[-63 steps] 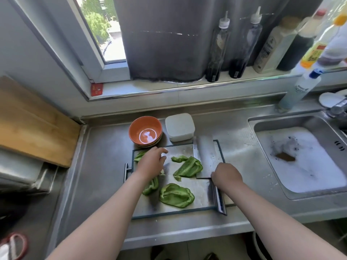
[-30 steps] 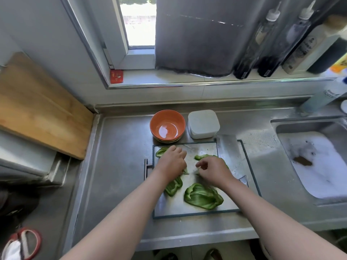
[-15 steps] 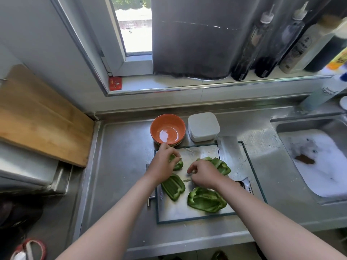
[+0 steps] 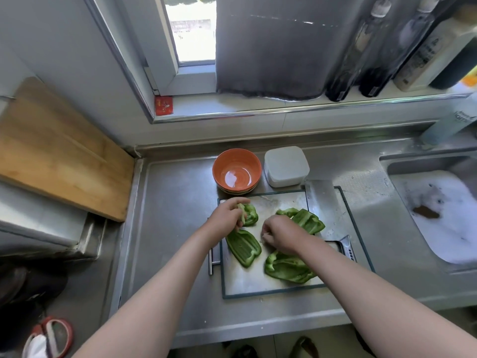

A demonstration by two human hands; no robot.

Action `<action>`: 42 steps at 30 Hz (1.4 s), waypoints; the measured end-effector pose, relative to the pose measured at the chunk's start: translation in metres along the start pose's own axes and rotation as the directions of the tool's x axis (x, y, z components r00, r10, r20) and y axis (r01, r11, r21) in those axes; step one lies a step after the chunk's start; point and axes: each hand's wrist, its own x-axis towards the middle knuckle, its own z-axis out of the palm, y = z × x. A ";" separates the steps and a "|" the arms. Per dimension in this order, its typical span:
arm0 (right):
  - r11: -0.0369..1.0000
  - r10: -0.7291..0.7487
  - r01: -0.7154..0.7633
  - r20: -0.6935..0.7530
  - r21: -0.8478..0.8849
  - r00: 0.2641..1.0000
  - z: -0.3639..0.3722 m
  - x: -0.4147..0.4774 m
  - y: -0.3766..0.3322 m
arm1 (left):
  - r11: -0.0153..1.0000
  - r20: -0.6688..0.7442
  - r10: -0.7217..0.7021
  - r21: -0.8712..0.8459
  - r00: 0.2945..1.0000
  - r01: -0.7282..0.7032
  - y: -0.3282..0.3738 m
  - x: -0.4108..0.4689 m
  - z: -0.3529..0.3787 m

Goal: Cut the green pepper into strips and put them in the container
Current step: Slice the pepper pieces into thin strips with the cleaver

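Several green pepper pieces lie on the steel cutting board (image 4: 242, 282). My left hand (image 4: 227, 220) grips a small pepper piece (image 4: 249, 214) near the board's far left corner. My right hand (image 4: 281, 235) sits mid-board with fingers curled, pinching something small I cannot make out. A flat pepper piece (image 4: 244, 246) lies below the left hand, a large one (image 4: 286, 268) under my right wrist, another (image 4: 307, 219) beyond the right hand. The cleaver (image 4: 322, 202) rests on the board's right side. A white lidded container (image 4: 285, 166) stands behind the board.
Stacked orange bowls (image 4: 236, 170) sit left of the container. A sink (image 4: 444, 210) with foamy water is at the right. A wooden board (image 4: 56, 151) leans at the left. Bottles (image 4: 366, 47) line the window sill.
My right hand let go of the cleaver, which now lies on the board, and moved to the pepper pieces. My left hand picked up a small piece near the far left corner.
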 end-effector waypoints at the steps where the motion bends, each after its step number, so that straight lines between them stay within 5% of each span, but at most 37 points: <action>1: 0.999 0.013 -0.011 -0.034 0.040 0.999 -0.004 -0.004 0.002 | 1.000 0.008 -0.011 0.000 1.000 0.011 0.005 0.000 0.003; 6: 0.979 0.089 -0.055 -0.169 0.196 0.982 -0.021 -0.022 0.013 | 0.989 -0.047 -0.148 -0.008 0.988 0.147 0.025 0.000 0.024; 14: 0.997 0.066 -0.063 -0.061 0.049 0.996 -0.002 -0.014 0.005 | 0.983 -0.007 -0.091 0.158 0.996 0.091 0.013 -0.006 0.040; 24: 0.992 0.095 -0.083 0.128 -0.096 0.987 0.008 0.015 -0.005 | 0.994 -0.051 -0.078 0.078 0.996 0.081 0.002 -0.004 0.010; 30: 0.983 0.120 -0.113 -0.035 0.147 0.992 -0.033 -0.009 0.003 | 0.997 -0.009 -0.054 0.059 0.999 0.054 0.012 -0.003 0.024; 32: 0.888 0.194 -0.134 -0.095 0.439 0.976 -0.052 -0.027 0.010 | 0.998 0.006 -0.040 0.053 0.999 0.039 0.024 -0.002 0.037; 35: 0.613 0.326 -0.153 -0.072 0.775 0.943 -0.075 -0.056 0.026 | 0.999 0.054 0.018 0.039 0.998 -0.020 0.051 -0.002 0.068; 42: 0.172 0.499 -0.214 0.102 0.961 0.860 -0.098 -0.151 0.117 | 0.987 0.317 0.132 0.046 0.939 -0.154 0.114 -0.011 0.214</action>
